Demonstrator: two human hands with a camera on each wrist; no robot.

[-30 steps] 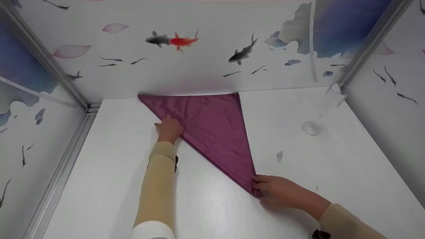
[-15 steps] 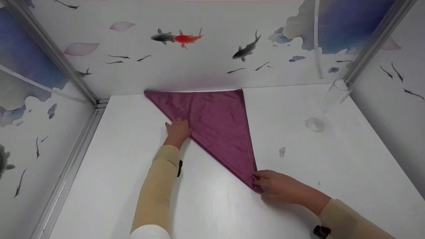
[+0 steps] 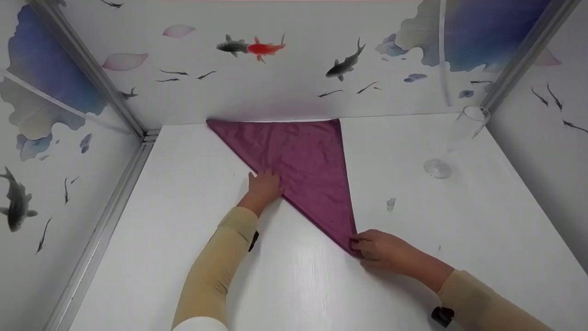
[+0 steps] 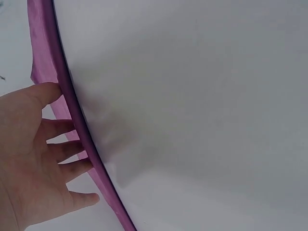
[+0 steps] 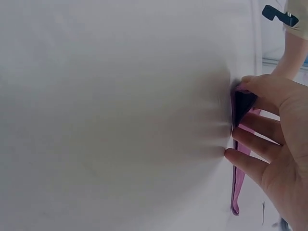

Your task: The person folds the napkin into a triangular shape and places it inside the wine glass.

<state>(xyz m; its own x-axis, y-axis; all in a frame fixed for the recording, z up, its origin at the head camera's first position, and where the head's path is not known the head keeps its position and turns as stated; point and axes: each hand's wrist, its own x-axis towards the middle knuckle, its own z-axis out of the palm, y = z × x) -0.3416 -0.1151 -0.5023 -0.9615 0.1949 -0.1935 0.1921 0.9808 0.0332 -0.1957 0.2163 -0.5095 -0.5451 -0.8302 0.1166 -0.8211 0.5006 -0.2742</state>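
Note:
A purple cloth (image 3: 308,151), folded into a triangle, lies on the white table with one edge along the back wall. My left hand (image 3: 265,187) rests on the middle of the slanting folded edge. In the left wrist view its fingers (image 4: 72,149) are spread and nearly straight across the fold. At the near right corner my right hand (image 3: 386,250) pinches the cloth between thumb and fingers. The right wrist view shows that corner slightly raised, with a dark gap under the fold (image 5: 244,103).
A clear stemmed glass (image 3: 437,169) stands at the back right of the white table (image 3: 294,285). In front of it is a small greyish mark (image 3: 390,204). White walls printed with fish enclose the back and both sides.
My left hand has slid along the folded edge, rightward and towards me. The right hand keeps its pinch on the near corner. The head view has shifted slightly.

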